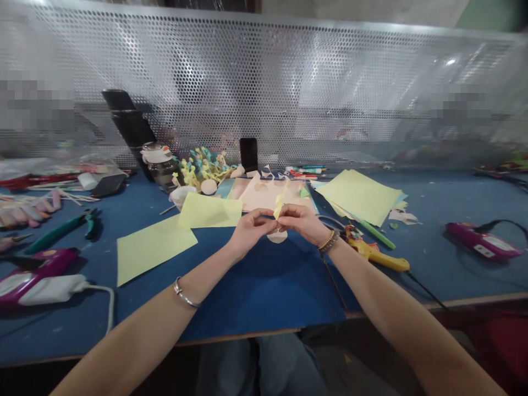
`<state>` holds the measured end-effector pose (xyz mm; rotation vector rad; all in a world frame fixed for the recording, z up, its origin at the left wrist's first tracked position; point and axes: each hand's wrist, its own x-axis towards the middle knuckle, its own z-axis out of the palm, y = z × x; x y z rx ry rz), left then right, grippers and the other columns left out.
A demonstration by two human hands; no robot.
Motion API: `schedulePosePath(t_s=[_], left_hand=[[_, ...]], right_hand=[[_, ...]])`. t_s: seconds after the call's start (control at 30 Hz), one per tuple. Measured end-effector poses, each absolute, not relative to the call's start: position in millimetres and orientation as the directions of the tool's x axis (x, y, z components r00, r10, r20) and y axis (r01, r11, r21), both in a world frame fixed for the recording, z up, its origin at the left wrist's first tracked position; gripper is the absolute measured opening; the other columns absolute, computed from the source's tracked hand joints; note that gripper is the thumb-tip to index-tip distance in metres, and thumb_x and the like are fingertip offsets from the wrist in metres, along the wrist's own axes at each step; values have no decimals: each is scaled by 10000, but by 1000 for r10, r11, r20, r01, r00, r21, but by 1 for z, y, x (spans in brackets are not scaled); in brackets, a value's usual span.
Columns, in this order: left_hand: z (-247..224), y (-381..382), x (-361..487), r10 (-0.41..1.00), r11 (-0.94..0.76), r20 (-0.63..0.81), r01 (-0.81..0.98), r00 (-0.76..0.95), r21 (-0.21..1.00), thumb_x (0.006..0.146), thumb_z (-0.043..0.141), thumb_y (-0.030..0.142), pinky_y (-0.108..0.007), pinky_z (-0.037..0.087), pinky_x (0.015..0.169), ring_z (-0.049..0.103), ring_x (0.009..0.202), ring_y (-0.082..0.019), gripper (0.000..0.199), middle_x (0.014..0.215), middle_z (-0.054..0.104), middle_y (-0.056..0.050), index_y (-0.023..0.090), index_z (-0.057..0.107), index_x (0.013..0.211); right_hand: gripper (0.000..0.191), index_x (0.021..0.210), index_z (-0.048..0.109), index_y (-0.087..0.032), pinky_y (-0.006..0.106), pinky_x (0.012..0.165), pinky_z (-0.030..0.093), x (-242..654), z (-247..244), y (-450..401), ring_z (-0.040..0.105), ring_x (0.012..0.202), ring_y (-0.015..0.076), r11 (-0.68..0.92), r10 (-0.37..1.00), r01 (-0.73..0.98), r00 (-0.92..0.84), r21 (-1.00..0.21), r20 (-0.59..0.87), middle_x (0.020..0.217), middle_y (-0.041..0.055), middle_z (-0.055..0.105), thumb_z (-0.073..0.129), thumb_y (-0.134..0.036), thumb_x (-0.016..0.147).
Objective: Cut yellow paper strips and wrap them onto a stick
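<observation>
My left hand [250, 231] and my right hand [304, 221] meet over the near middle of the table, fingertips pinched together. Between them stands a small yellow cut-paper piece [280, 204], upright, with both hands closed on its lower part. Just under the fingertips shows a pale round disc [278, 237]; whether it is joined to the yellow piece is hidden by my fingers. Beyond the hands lie pale pink paper sheets [268, 193] with cut edges. A yellow paper strip [212, 211] reaches close to my left hand.
Yellow sheets [361, 192] lie right, beside a green pen [377, 235] and yellow-handled glue gun [383, 258]. Left are another yellow sheet [154, 247], pliers [58, 231] and a purple power strip [49, 264]. Behind stand a jar [160, 168], paper pieces [204, 168], a phone [248, 154] and perforated metal screen [289, 82].
</observation>
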<state>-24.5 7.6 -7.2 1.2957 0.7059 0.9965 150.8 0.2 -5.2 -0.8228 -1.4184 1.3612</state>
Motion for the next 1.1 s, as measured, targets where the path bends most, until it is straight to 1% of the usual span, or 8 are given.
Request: schedulePosePath(t_s=[0.13,0.23,0.43,0.53,0.7,0.87,1.1], left_hand=[[-8,8,-26,899,3,86,-202,429,979,653,790,297,-268,508,730,655,653,-123,369,692,714,-9,154,606,938],[-8,7,-27,902,3,80,-190,425,982,648,790,308,-273,508,726,654,647,-127,383,684,711,-7,150,598,938],[-13,8,-30,893,-25,85,-141,442,990,700,754,329,-280,506,731,650,664,-129,357,706,713,-6,161,591,969],[-15,9,-31,894,-36,88,-125,439,991,704,751,334,-281,506,731,657,678,-136,357,725,719,-12,165,597,977],[-13,8,-30,896,-16,82,-153,437,988,681,766,328,-289,510,742,667,674,-140,367,717,722,-13,157,598,959],[-12,7,-30,904,-32,87,-138,419,990,681,763,337,-316,515,750,675,682,-159,383,706,720,-15,154,590,969],[-12,7,-31,901,-29,84,-134,426,990,706,750,320,-290,511,741,674,683,-144,364,729,732,-25,154,580,982]], right_hand=[[202,771,633,-166,260,669,513,149,-7,1,633,669,117,142,935,-132,-306,-981,177,703,-13,654,746,-301,673],[206,762,626,-166,256,651,510,149,-7,1,640,654,118,139,937,-128,-305,-982,173,689,-15,659,748,-303,669],[191,749,624,-163,252,639,501,148,-8,1,634,630,111,132,935,-129,-312,-983,166,677,-20,657,745,-292,677],[180,750,625,-166,253,636,499,148,-8,0,633,629,111,131,935,-128,-314,-983,165,675,-19,659,740,-287,683],[170,770,631,-165,247,634,498,147,-9,-1,633,633,108,129,935,-133,-313,-983,165,677,-17,660,733,-282,700],[165,789,643,-164,250,637,500,147,-10,-2,634,643,112,138,935,-140,-310,-981,175,682,-13,659,729,-283,715],[163,801,642,-161,258,643,509,147,-11,-3,633,648,113,134,936,-147,-305,-980,174,693,-14,652,728,-276,723]])
